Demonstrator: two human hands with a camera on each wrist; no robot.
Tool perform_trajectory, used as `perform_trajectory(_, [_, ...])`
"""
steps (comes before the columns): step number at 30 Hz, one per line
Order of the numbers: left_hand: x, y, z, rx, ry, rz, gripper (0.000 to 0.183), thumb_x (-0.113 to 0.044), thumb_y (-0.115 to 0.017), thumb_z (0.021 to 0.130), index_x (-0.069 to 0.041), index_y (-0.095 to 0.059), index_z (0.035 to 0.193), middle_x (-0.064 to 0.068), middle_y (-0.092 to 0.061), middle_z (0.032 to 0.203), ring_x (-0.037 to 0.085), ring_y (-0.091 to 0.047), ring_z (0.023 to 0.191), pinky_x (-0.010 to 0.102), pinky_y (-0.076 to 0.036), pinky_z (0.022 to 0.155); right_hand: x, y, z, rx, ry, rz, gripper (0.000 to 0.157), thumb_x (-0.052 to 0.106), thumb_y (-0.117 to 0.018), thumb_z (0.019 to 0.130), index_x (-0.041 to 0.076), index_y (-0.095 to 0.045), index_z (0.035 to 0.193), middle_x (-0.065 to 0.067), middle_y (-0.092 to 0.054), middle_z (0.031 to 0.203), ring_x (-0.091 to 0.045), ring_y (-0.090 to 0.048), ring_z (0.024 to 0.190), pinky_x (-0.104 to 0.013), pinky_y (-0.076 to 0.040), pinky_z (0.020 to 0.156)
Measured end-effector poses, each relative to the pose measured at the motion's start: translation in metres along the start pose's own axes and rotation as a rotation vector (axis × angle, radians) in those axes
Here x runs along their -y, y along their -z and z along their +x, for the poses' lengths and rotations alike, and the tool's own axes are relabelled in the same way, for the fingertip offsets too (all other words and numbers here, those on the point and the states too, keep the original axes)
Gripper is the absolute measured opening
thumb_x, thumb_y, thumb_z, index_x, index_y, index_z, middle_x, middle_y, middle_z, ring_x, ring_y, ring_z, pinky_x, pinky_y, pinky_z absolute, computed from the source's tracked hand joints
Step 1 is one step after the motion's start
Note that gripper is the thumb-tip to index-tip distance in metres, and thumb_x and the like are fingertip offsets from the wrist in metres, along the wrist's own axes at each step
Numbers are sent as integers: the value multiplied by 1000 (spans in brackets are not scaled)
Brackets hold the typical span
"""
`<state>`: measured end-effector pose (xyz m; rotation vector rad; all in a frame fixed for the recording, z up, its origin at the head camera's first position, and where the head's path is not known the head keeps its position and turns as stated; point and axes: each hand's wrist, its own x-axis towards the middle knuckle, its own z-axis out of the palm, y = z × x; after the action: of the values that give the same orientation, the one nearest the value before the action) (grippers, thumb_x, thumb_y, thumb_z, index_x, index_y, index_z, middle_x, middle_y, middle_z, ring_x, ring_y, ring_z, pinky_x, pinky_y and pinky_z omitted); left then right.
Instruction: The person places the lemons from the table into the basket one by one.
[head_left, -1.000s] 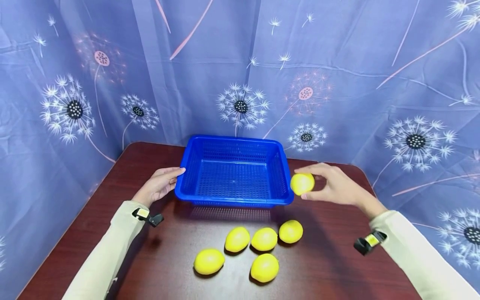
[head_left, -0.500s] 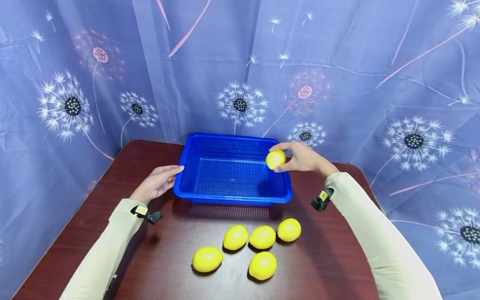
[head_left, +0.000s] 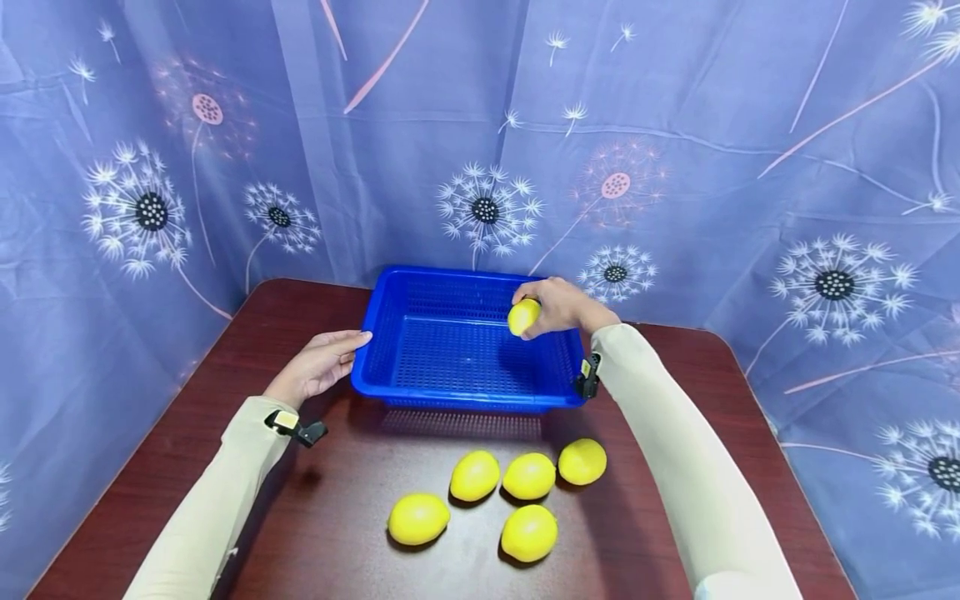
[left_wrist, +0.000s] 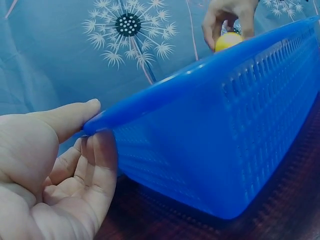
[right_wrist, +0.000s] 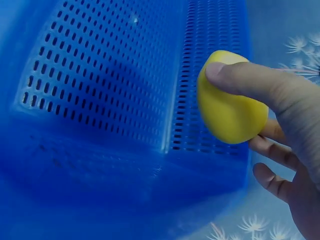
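A blue plastic basket with slotted walls stands at the back of the table. My left hand pinches its left rim, thumb on top and fingers curled beneath, as the left wrist view shows. Over the basket's back right part, my right hand holds a yellow lemon between thumb and fingers. The bottom of the basket has nothing lying on it. In front of the basket several more lemons lie on the table, among them one at the left and one at the right.
The dark reddish-brown table ends at the back against a blue curtain with a dandelion print. Each sleeved wrist wears a black strap, one of them the left strap.
My right hand has carried the lemon leftward and up from beside the basket's right rim to over its inside. The left hand stays on the rim, and the lemons on the table have not moved.
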<state>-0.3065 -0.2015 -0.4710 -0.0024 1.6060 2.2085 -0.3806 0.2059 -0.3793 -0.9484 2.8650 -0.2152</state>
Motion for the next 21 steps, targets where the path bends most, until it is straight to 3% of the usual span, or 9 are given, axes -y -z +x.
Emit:
perform_trajectory(12, [2, 2, 2, -5, 1, 43, 7, -14, -60, 95, -9, -62, 99, -1, -67, 90, 12, -63, 83, 25, -54, 75, 7, -22, 25, 159, -183, -61, 60, 43, -83, 67, 23, -60, 119, -5, -61, 113, -26, -55, 97, -44, -48, 82])
perform_trajectory(21, [3, 3, 4, -9, -6, 52, 9, -13, -59, 96, -7, -59, 102, -1, -67, 89, 12, -63, 82, 25, -55, 74, 4, -34, 31, 189, -206, -126, 64, 49, -81, 68, 24, -59, 122, -4, -63, 108, -23, -56, 96, -44, -48, 83])
